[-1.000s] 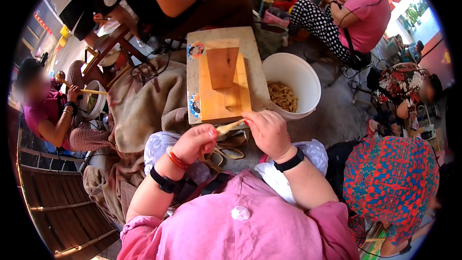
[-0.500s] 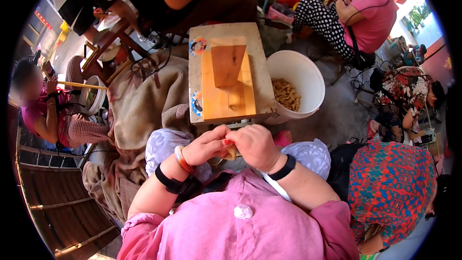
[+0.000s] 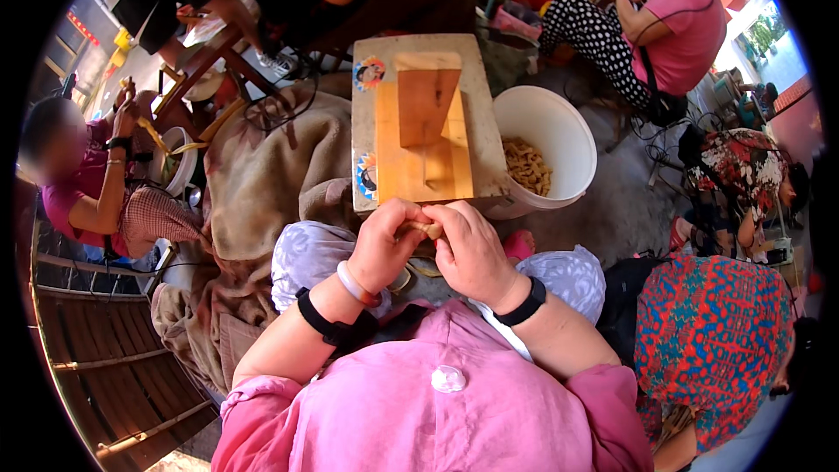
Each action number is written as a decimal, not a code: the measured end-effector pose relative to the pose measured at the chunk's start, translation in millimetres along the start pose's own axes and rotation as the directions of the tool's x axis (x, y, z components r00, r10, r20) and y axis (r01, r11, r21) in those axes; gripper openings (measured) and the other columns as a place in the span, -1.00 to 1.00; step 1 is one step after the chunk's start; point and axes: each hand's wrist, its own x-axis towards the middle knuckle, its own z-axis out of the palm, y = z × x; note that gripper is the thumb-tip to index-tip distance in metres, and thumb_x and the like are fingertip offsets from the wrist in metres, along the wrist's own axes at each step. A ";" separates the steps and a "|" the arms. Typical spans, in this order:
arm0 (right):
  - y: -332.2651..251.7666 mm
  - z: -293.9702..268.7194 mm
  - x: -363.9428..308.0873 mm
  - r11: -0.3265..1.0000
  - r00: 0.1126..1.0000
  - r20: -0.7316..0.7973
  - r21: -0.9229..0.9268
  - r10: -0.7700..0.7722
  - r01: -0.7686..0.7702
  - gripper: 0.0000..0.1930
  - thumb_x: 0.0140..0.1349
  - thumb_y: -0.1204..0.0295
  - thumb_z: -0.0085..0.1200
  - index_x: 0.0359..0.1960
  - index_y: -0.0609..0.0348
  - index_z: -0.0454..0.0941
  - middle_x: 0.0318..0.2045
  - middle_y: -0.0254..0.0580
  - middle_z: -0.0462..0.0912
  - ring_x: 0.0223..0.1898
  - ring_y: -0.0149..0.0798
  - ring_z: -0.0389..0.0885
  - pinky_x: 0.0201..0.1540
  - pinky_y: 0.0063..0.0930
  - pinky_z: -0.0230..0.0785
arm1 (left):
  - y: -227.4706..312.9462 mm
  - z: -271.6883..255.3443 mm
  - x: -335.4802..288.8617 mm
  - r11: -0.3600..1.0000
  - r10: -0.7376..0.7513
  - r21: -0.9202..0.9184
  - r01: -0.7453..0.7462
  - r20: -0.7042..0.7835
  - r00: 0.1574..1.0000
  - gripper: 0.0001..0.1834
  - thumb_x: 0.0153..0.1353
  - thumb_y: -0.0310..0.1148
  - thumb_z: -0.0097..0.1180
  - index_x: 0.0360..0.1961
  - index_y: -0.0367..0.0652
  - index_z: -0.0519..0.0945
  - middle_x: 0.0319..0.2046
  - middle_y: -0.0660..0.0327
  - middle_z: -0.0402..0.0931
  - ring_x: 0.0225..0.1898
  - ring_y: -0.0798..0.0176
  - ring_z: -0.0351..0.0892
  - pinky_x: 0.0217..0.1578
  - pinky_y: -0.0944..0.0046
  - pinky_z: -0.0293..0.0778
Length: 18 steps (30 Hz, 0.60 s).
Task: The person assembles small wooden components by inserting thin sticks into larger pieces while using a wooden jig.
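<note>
Between the fingertips of both my hands is a small tan piece that looks knotted or folded [image 3: 428, 229]. My left hand [image 3: 383, 243] grips one end, thumb and fingers closed. On its other side my right hand [image 3: 474, 249] pinches it, thumb against fingers; much of the piece is hidden by the fingers. Both hands are over my lap, just in front of a wooden block stand [image 3: 423, 182] with an upright panel. The stand rests on a pale box-like stool [image 3: 369, 109]. Several similar tan pieces [image 3: 526, 166] lie inside a white bucket [image 3: 572, 144] at the right.
A brown blanket [image 3: 266, 153] lies to the left of the stool. Beside me at right sits a person in a patterned top [image 3: 712, 341]. Others work around: one in pink with dotted trousers [image 3: 682, 44], another at far left holding a tan strip [image 3: 153, 135].
My hands have moved slightly forward, toward the stool. My right hand has turned from a fist-like hold to a fingertip pinch, and the tan piece shows more between them.
</note>
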 end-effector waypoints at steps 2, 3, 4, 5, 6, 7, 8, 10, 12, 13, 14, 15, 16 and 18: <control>2.9 0.6 1.1 0.991 0.995 -0.053 -0.114 -0.080 0.074 -0.66 0.00 0.67 0.06 -0.13 0.19 0.42 -0.25 -0.06 0.48 -0.19 0.03 0.50 -0.12 -0.18 0.40 | -7.4 2.4 -4.1 0.880 -0.241 -0.389 0.272 0.128 0.962 -0.83 0.20 -0.54 0.19 -0.20 -0.18 0.51 -0.24 0.29 0.55 -0.21 0.38 0.55 -0.21 0.39 0.50; 8.9 1.6 -2.3 0.999 0.998 -0.068 -0.035 -0.013 0.011 -0.68 0.00 0.67 0.07 -0.16 0.19 0.43 -0.26 -0.06 0.48 -0.19 0.02 0.50 -0.13 -0.20 0.41 | -5.4 -0.7 -1.9 0.756 -0.278 -0.524 0.392 0.285 0.917 -0.82 0.21 -0.53 0.20 -0.18 -0.19 0.51 -0.21 0.32 0.53 -0.17 0.41 0.51 -0.17 0.41 0.48; 15.6 1.4 -6.9 0.998 0.995 -0.079 0.045 0.054 -0.051 -0.71 0.00 0.68 0.08 -0.19 0.20 0.44 -0.26 -0.06 0.47 -0.20 0.01 0.50 -0.14 -0.23 0.41 | -1.5 -6.4 1.4 0.599 -0.279 -0.614 0.513 0.440 0.853 -0.81 0.22 -0.51 0.20 -0.16 -0.19 0.50 -0.18 0.34 0.51 -0.13 0.44 0.48 -0.12 0.43 0.45; 20.0 1.5 -10.8 0.986 0.989 -0.084 0.126 0.122 -0.111 -0.73 0.00 0.68 0.08 -0.23 0.20 0.44 -0.26 -0.06 0.47 -0.20 0.00 0.50 -0.15 -0.25 0.41 | -0.2 -11.6 3.8 0.419 -0.243 -0.657 0.627 0.584 0.774 -0.80 0.23 -0.50 0.20 -0.14 -0.19 0.50 -0.15 0.36 0.50 -0.10 0.47 0.45 -0.08 0.45 0.42; 15.4 0.4 -10.7 0.968 0.980 -0.098 0.202 0.173 -0.150 -0.77 0.00 0.67 0.12 -0.28 0.21 0.45 -0.32 -0.07 0.49 -0.25 -0.03 0.52 -0.20 -0.30 0.42 | -4.1 -14.5 3.3 0.347 -0.200 -0.683 0.643 0.616 0.762 -0.80 0.22 -0.48 0.21 -0.13 -0.21 0.54 -0.12 0.34 0.48 -0.07 0.44 0.45 -0.01 0.45 0.36; 13.2 -0.9 -6.9 0.973 0.990 -0.093 0.217 0.108 -0.086 -0.78 0.00 0.66 0.12 -0.29 0.21 0.45 -0.33 -0.08 0.50 -0.27 -0.03 0.53 -0.22 -0.30 0.42 | -5.1 -13.4 1.2 0.418 -0.230 -0.722 0.551 0.503 0.833 -0.81 0.22 -0.48 0.21 -0.15 -0.22 0.56 -0.12 0.34 0.48 -0.08 0.44 0.45 -0.01 0.44 0.35; 11.6 -1.9 -0.2 0.973 0.995 -0.090 0.231 0.043 -0.021 -0.78 0.01 0.66 0.12 -0.29 0.21 0.44 -0.35 -0.08 0.50 -0.30 -0.03 0.53 -0.24 -0.29 0.42 | -4.7 -11.4 -0.7 0.490 -0.248 -0.744 0.454 0.380 0.891 -0.83 0.22 -0.48 0.21 -0.16 -0.22 0.58 -0.12 0.34 0.48 -0.09 0.43 0.45 -0.01 0.44 0.35; 0.6 -5.0 6.4 0.951 0.995 -0.077 0.305 0.069 -0.043 -0.84 0.09 0.63 0.11 -0.28 0.23 0.44 -0.36 -0.05 0.53 -0.31 0.01 0.54 -0.24 -0.25 0.41 | 2.5 -9.9 1.0 0.539 -0.318 -0.764 0.354 0.204 0.926 -0.88 0.21 -0.46 0.23 -0.24 -0.24 0.63 -0.17 0.35 0.50 -0.13 0.41 0.45 -0.05 0.42 0.35; 10.8 1.2 2.1 0.968 0.992 -0.010 0.221 0.127 -0.122 -0.87 0.16 0.58 0.09 -0.26 0.24 0.45 -0.33 -0.02 0.54 -0.29 0.04 0.54 -0.24 -0.23 0.40 | -5.0 -6.7 -0.8 0.724 -0.275 -0.614 0.314 0.160 0.948 -0.85 0.22 -0.45 0.23 -0.20 -0.25 0.62 -0.18 0.34 0.49 -0.13 0.41 0.45 -0.06 0.42 0.35; 15.0 2.3 0.2 0.971 0.987 0.021 0.177 0.159 -0.160 -0.89 0.20 0.56 0.09 -0.26 0.24 0.45 -0.32 0.00 0.54 -0.28 0.05 0.54 -0.23 -0.22 0.40 | -8.0 -5.4 -2.4 0.801 -0.251 -0.525 0.287 0.141 0.958 -0.83 0.23 -0.44 0.23 -0.18 -0.26 0.62 -0.18 0.33 0.49 -0.13 0.41 0.44 -0.07 0.41 0.36; 18.6 -1.1 -2.9 0.948 0.969 0.090 0.207 0.229 -0.243 -0.88 0.27 0.45 0.06 -0.27 0.25 0.44 -0.33 0.02 0.54 -0.27 0.08 0.54 -0.25 -0.19 0.39 | -9.3 -4.1 -5.3 0.847 -0.202 -0.477 0.237 0.124 0.971 -0.80 0.28 -0.42 0.18 -0.12 -0.28 0.62 -0.21 0.32 0.50 -0.18 0.44 0.45 -0.12 0.44 0.37; 17.1 -3.0 -1.5 0.959 0.979 0.062 0.200 0.193 -0.202 -0.87 0.27 0.44 0.06 -0.28 0.25 0.44 -0.35 0.02 0.54 -0.28 0.08 0.54 -0.26 -0.18 0.38 | -6.0 -3.2 -6.1 0.829 -0.244 -0.487 0.275 0.128 0.961 -0.79 0.29 -0.41 0.17 -0.10 -0.28 0.62 -0.22 0.32 0.50 -0.20 0.45 0.45 -0.14 0.45 0.38; 15.6 -4.6 -0.1 0.968 0.987 0.035 0.193 0.157 -0.160 -0.86 0.28 0.42 0.05 -0.29 0.25 0.44 -0.37 0.01 0.54 -0.29 0.08 0.54 -0.27 -0.18 0.38 | 0.0 -3.0 -6.0 0.809 -0.285 -0.498 0.312 0.133 0.949 -0.79 0.30 -0.41 0.16 -0.09 -0.28 0.61 -0.23 0.32 0.51 -0.22 0.47 0.45 -0.16 0.46 0.39; 15.9 -3.7 -0.1 0.975 0.990 0.025 0.174 0.136 -0.138 -0.85 0.29 0.41 0.05 -0.32 0.25 0.44 -0.40 0.00 0.53 -0.31 0.09 0.54 -0.29 -0.17 0.37 | 0.9 -0.7 -3.7 0.796 -0.298 -0.522 0.306 0.103 0.949 -0.76 0.33 -0.39 0.13 -0.05 -0.29 0.60 -0.26 0.34 0.52 -0.27 0.50 0.45 -0.21 0.47 0.41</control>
